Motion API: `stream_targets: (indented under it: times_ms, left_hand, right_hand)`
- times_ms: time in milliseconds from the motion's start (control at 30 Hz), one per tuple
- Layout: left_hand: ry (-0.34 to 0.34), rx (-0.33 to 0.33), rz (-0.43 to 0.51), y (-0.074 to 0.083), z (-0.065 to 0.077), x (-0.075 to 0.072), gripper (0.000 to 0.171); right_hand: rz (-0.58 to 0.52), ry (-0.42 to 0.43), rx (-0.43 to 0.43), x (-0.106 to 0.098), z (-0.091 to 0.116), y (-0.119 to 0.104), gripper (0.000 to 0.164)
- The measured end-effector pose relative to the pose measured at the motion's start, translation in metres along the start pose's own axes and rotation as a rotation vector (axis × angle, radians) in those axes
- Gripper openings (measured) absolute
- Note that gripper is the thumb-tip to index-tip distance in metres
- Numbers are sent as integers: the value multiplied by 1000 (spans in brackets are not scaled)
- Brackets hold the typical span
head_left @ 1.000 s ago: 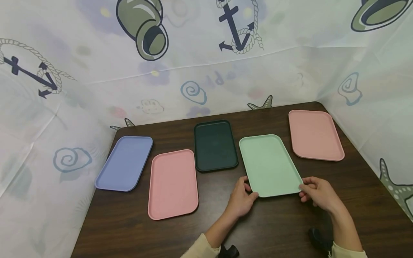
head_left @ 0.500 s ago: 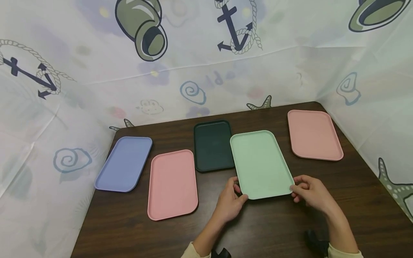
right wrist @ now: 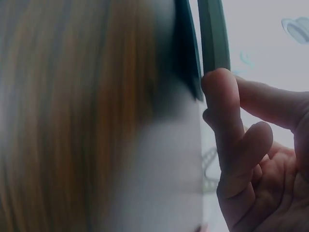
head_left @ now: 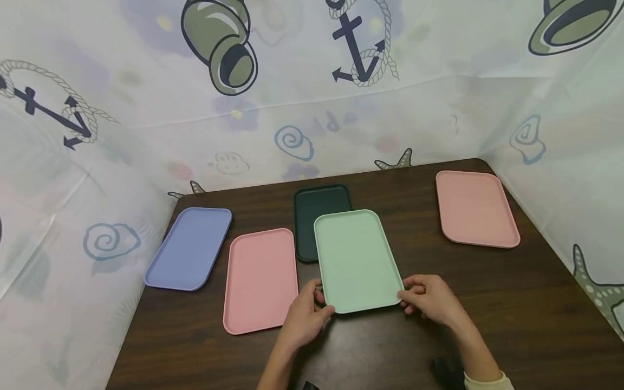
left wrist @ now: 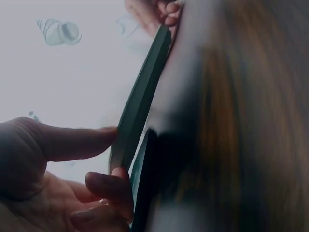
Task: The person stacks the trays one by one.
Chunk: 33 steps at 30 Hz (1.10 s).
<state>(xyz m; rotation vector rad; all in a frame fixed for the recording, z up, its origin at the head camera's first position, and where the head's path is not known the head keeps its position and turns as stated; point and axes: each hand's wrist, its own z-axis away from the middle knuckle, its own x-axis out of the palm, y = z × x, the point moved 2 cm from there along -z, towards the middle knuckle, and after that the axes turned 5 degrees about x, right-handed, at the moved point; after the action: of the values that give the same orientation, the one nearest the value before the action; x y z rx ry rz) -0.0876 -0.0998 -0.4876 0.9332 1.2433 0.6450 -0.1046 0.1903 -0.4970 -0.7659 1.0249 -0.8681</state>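
**Mint tray (head_left: 358, 260) gripped at two corners**

Near corners are pinched by left hand (head_left: 304, 315) and right hand (head_left: 431, 298); mint tray is held partly over dark green tray (head_left: 307, 214). Blue tray (head_left: 189, 249) is seen left of dark green tray.

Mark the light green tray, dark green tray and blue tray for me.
Light green tray (head_left: 359, 261): head view, middle of its face.
Dark green tray (head_left: 310, 208): head view, upper part left uncovered.
Blue tray (head_left: 189, 248): head view, middle of its face.
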Motion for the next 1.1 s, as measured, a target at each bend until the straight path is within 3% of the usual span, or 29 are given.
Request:
stream_targets:
  times_ms: [233,500,1100]
  left_hand:
    - [19,-26,-13,-17,5,-22,56]
    - [32,-24,-42,-22,7,-38,53]
    - [118,1,-185,-31,-13,-46,49]
  right_hand:
    - [-3,-6,-33,23,-6,-11,39]
    - [-20,-23,-26,39,-16,-16,35]
    - [-28,36,0,51,-37,-28,33]
